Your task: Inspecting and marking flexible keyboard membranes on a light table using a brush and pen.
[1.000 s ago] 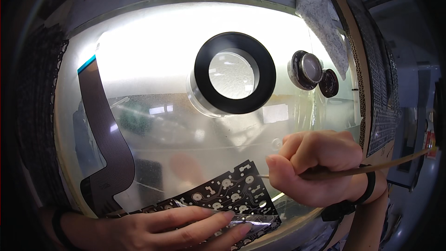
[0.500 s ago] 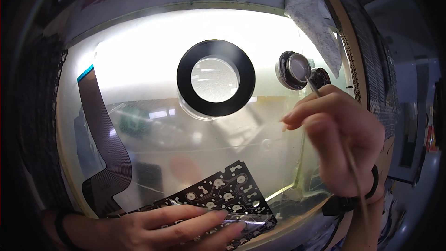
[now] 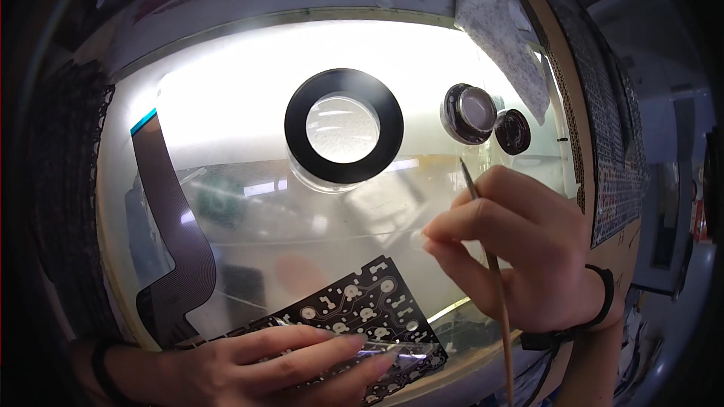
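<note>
My left hand [image 3: 275, 362] lies over a dark flexible circuit sheet [image 3: 358, 305] with pale pads, at the near edge. Its fingers hold the sheet, and a strip of clear film [image 3: 411, 353] shows by the fingertips. The sheet's long ribbon tail [image 3: 170, 203], tipped in blue, stretches away to the left. In my right hand [image 3: 520, 249] a thin paintbrush [image 3: 494, 271] is pinched, its tip pointing up and away. Beyond the tip stands a small open jar [image 3: 475, 109] with pale contents, apart from the brush. A dark round lid [image 3: 513, 132] sits beside it.
A round magnifier with a black rim [image 3: 345, 84] stands mid-table on the brightly lit glass top [image 3: 226, 90]. A grey cloth [image 3: 498, 38] hangs at the far right corner. Stacked dark sheets [image 3: 603, 128] line the right side, with more dark material [image 3: 64, 203] at left.
My right hand has drawn the brush back from the jar, toward me and to the left, uncovering the dark lid. My left hand stays on the circuit sheet.
</note>
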`<act>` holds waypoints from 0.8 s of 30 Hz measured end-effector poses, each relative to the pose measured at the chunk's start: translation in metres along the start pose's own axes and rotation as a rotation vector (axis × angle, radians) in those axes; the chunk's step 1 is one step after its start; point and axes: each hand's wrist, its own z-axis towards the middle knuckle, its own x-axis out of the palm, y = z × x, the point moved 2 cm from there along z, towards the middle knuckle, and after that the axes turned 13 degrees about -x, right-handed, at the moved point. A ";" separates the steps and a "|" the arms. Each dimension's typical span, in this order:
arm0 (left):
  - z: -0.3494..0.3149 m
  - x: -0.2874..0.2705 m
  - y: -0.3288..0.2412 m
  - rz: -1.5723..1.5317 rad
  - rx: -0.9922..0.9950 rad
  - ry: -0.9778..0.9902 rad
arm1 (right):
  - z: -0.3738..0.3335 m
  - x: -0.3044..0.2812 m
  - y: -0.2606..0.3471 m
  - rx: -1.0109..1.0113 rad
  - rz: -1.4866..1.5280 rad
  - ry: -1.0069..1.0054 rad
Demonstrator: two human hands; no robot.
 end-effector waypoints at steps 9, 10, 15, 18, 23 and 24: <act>0.001 -0.001 0.002 0.145 0.106 0.081 | -0.007 0.018 0.006 -0.451 0.062 -0.067; 0.001 0.001 0.000 0.145 0.107 0.083 | -0.007 0.017 0.006 -0.433 0.079 -0.047; 0.004 -0.004 -0.003 -0.017 -0.020 0.027 | -0.005 0.016 -0.001 -0.413 0.224 -0.139; 0.000 -0.004 0.002 0.119 -0.028 -0.019 | -0.002 0.009 -0.011 -0.357 0.333 -0.257; -0.007 -0.011 0.007 0.442 -0.288 0.155 | 0.003 0.014 -0.020 -0.211 0.385 -0.438; -0.003 -0.006 0.006 0.479 -0.262 0.169 | 0.002 0.017 -0.023 -0.229 0.411 -0.469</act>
